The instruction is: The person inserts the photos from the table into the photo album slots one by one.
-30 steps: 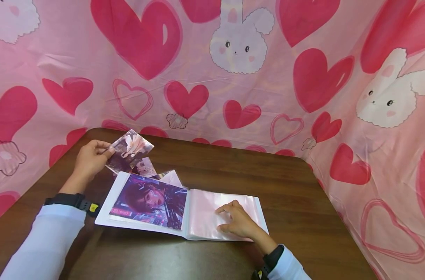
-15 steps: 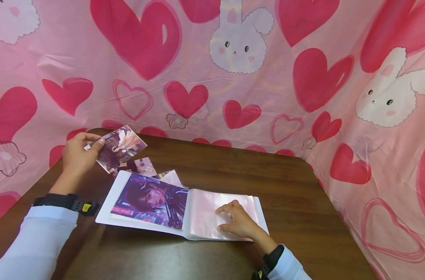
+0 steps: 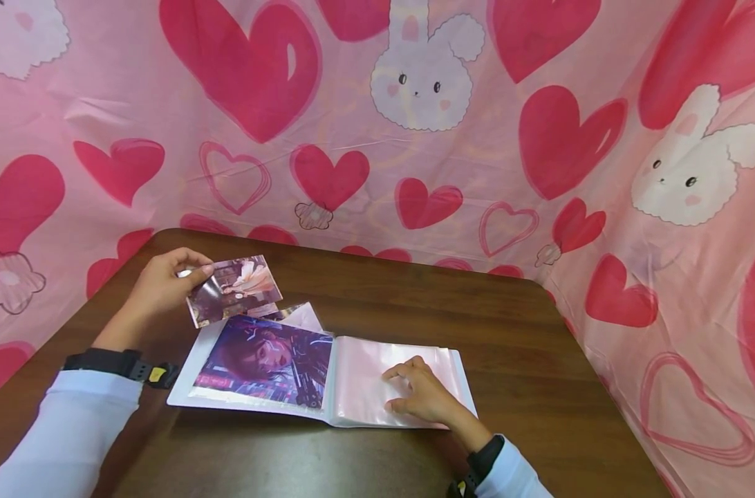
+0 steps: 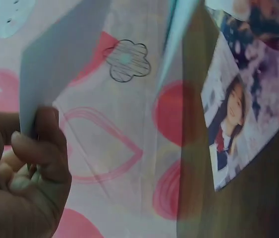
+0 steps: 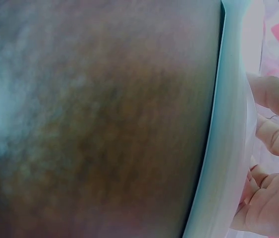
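Note:
My left hand (image 3: 166, 282) pinches a photo print (image 3: 243, 287) by its left edge, above the back left corner of an open photo album (image 3: 359, 373). In the left wrist view the print's pale back (image 4: 60, 69) stands up from the thumb and fingers of the left hand (image 4: 35, 168). A purple neon-city picture (image 3: 272, 360) fills the album's left page. On the right page, a pinkish plastic sleeve, rests my right hand (image 3: 422, 394) with its fingers loosely bent. The right wrist view has the right hand (image 5: 275, 163) against the album's edge (image 5: 221, 129).
Behind the album's left half lie loose prints (image 3: 303, 317), partly covered by the held one. One loose print (image 4: 233, 114) in the left wrist view bears a long-haired figure. The brown wooden table (image 3: 539, 387) meets a pink heart-and-rabbit cloth (image 3: 352, 111) at its back and sides.
The left hand swung the print left and up, then brought it back right and lower, turned more level, over the loose prints. The right hand stayed put.

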A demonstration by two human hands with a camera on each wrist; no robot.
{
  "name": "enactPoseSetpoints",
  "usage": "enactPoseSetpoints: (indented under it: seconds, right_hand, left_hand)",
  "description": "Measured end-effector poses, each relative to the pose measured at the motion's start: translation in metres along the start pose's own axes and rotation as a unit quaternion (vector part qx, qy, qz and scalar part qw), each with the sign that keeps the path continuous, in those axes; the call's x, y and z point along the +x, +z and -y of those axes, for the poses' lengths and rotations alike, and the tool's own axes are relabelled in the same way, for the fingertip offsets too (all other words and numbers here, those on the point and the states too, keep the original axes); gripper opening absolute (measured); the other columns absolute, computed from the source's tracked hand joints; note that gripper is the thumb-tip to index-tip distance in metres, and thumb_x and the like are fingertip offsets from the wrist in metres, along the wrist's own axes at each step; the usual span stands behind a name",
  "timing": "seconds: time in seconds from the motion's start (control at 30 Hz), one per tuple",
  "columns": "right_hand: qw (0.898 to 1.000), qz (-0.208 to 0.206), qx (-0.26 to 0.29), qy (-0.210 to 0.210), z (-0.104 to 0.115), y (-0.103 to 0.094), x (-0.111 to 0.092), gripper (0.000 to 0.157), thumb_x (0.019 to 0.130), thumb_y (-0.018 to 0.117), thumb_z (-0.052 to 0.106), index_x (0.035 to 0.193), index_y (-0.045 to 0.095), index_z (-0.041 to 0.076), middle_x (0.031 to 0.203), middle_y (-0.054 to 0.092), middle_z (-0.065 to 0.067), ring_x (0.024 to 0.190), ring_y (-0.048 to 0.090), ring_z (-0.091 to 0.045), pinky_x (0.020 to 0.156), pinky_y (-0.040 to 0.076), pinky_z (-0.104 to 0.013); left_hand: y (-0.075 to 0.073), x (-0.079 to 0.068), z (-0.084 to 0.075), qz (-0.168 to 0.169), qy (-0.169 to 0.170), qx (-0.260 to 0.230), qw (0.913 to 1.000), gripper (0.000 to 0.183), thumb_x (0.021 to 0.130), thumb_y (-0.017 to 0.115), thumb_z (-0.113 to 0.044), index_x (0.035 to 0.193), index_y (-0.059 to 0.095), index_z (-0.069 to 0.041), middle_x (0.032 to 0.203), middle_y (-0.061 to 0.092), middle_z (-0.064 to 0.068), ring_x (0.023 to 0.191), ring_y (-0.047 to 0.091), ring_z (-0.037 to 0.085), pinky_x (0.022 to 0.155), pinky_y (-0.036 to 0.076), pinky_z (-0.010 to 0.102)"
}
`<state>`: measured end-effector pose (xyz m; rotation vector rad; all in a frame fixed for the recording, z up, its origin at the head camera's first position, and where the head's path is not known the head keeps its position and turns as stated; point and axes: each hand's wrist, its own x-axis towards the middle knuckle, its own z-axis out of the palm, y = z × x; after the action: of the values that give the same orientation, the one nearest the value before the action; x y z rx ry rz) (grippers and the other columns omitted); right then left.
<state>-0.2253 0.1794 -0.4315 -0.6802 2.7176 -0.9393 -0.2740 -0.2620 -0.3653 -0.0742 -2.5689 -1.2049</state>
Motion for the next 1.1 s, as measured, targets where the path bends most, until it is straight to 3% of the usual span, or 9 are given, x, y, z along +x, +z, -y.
enactPoseSetpoints:
  seconds: [0.37, 0.47, 0.67, 0.9, 1.1]
  right_hand:
    - [1.0, 0.007, -0.002, 0.015, -0.001, -0.001, 0.001, 0.04, 0.072, 0.08, 0.018, 0.109, 0.065, 0.012, 0.094, 0.043, -0.004, 0.083, 0.042, -0.02, 0.066, 0.039, -0.031]
    - [1.0, 0.006, -0.001, 0.015, -0.002, -0.001, 0.001, 0.04, 0.072, 0.08, 0.018, 0.109, 0.065, 0.012, 0.094, 0.043, -0.004, 0.083, 0.042, -0.02, 0.066, 0.039, -0.031]
    - [1.0, 0.001, 0.001, 0.005, -0.004, 0.0, 0.001, 0.041, 0.071, 0.08, 0.017, 0.109, 0.065, 0.011, 0.093, 0.043, -0.003, 0.082, 0.042, -0.02, 0.065, 0.039, -0.03]
    - [1.0, 0.008, 0.003, -0.002, -0.003, 0.0, 0.0, 0.041, 0.071, 0.08, 0.017, 0.108, 0.065, 0.011, 0.093, 0.043, -0.004, 0.082, 0.043, -0.02, 0.065, 0.039, -0.03]
    - [1.0, 0.011, 0.002, -0.015, -0.001, -0.003, 0.0, 0.041, 0.071, 0.08, 0.017, 0.109, 0.064, 0.01, 0.093, 0.044, -0.005, 0.081, 0.043, -0.02, 0.063, 0.038, -0.029]
  left_hand:
    - [0.014, -0.003, -0.014, 0.133, 0.033, -0.033, 0.9901, 0.022, 0.091, 0.06, -0.02, 0.101, 0.06, 0.0, 0.098, 0.061, 0.016, 0.086, 0.054, 0.029, 0.065, 0.045, 0.033]
    - [0.019, -0.003, -0.018, 0.145, 0.044, -0.043, 0.9875, 0.019, 0.09, 0.062, -0.016, 0.099, 0.061, 0.001, 0.094, 0.061, 0.015, 0.08, 0.054, 0.026, 0.06, 0.045, 0.033]
    - [0.028, -0.003, -0.023, 0.163, 0.022, -0.06, 0.9845, 0.017, 0.09, 0.062, -0.013, 0.099, 0.06, 0.002, 0.083, 0.059, 0.012, 0.066, 0.049, 0.023, 0.049, 0.044, 0.033]
    - [0.039, -0.005, -0.023, 0.181, 0.025, -0.077, 0.9802, 0.017, 0.088, 0.062, -0.01, 0.098, 0.058, 0.003, 0.066, 0.054, 0.006, 0.044, 0.041, 0.014, 0.039, 0.038, 0.029]
    - [0.052, -0.008, -0.026, 0.2, 0.033, -0.088, 0.9753, 0.015, 0.089, 0.062, -0.01, 0.095, 0.058, 0.002, 0.072, 0.055, 0.008, 0.054, 0.044, 0.015, 0.043, 0.039, 0.028]
